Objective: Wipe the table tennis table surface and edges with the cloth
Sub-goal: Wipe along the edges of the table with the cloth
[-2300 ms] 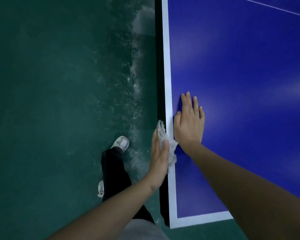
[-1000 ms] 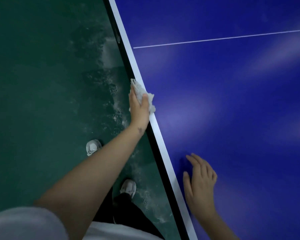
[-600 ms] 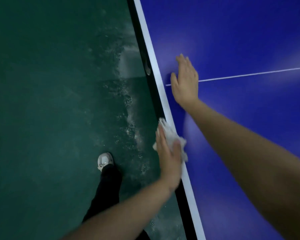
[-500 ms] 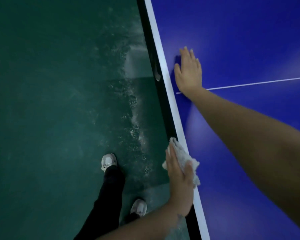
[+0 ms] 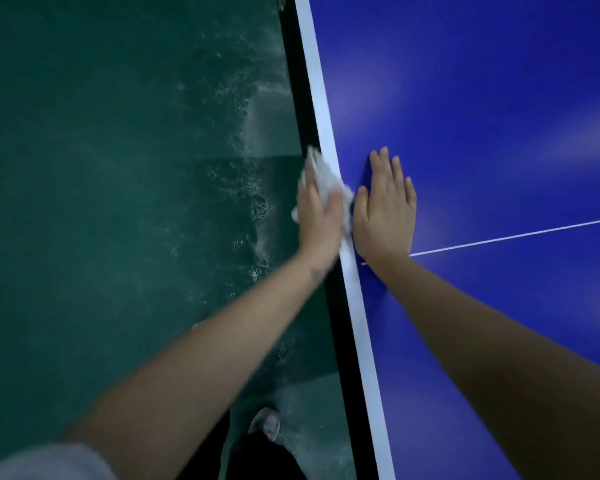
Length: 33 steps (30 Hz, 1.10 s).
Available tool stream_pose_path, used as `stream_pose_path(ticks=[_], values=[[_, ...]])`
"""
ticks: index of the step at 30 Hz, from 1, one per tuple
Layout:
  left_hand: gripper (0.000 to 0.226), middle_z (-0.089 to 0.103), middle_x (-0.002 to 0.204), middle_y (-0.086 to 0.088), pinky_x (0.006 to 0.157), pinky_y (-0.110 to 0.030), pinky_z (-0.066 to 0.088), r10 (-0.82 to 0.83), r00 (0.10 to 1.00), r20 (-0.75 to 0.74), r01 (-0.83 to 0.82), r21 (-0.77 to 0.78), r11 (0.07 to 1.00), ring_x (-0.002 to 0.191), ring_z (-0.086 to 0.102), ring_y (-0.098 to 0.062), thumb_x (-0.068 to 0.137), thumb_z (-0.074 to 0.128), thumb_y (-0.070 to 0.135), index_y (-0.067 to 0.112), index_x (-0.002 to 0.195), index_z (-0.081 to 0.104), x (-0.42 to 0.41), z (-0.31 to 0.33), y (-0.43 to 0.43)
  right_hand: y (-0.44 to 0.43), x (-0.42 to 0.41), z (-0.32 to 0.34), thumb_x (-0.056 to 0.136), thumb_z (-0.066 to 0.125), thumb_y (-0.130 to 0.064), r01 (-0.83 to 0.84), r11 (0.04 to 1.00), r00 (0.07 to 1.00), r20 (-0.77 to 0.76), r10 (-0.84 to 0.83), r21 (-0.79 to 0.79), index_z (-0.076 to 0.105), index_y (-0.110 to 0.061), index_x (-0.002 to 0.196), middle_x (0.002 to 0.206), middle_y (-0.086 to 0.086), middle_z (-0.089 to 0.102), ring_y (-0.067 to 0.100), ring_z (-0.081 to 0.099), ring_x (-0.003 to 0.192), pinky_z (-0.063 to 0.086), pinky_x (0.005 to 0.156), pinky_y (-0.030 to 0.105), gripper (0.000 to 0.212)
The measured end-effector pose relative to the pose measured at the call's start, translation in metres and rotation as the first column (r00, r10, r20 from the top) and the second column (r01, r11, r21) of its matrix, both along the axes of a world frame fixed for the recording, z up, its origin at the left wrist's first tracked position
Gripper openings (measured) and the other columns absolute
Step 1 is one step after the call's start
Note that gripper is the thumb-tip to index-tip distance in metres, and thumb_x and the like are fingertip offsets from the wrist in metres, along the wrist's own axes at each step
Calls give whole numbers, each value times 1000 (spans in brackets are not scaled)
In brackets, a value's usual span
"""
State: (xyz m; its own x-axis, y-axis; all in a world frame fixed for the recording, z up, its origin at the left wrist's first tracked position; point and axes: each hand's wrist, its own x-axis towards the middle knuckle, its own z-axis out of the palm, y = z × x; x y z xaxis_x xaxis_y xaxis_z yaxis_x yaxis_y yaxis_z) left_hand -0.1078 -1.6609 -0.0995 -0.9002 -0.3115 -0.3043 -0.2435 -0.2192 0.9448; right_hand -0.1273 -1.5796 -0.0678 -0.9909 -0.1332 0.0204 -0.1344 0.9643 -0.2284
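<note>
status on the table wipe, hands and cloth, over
Left hand pinches cloth over the white edge, thumb on top. Right hand flat on the blue top, close beside. No obstacle seen on the edge ahead.

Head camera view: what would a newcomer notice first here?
The bright blue table top fills the right side, against a dark green floor on the left. At its white edge strip, the left hand pinches a crumpled white cloth, and the right hand lies flat on the blue beside it.
</note>
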Motion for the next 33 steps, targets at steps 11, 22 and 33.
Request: stream_pose_path(ticks=[11,22,33], values=[[53,29,152,-6,90,-7,35,-24,999,49,24,-14,1000,131,40,-15,102,32,25,15,150,11,-147,27,-75,-2,0,3,90,27,-25,8,1000,999,53,-8,11,28,-13,147,155,2,24,17,15,145,8,117,34,58],[55,9,157,10,120,-35,10,-19,995,95,16,37,999,144,7,-1,99,41,15,32,144,13,27,15,8,-3,1,5,88,15,-33,0,997,997,77,-6,77,26,-12,148,155,2,23,16,14,144,7,117,34,64],[61,8,158,6,118,-46,16,-30,999,27,31,-8,1000,145,9,-10,100,38,14,29,149,7,-82,15,-45,-6,-1,12,87,23,-24,11,993,997,74,-19,118,37,-7,142,149,8,37,22,29,139,12,113,34,60]])
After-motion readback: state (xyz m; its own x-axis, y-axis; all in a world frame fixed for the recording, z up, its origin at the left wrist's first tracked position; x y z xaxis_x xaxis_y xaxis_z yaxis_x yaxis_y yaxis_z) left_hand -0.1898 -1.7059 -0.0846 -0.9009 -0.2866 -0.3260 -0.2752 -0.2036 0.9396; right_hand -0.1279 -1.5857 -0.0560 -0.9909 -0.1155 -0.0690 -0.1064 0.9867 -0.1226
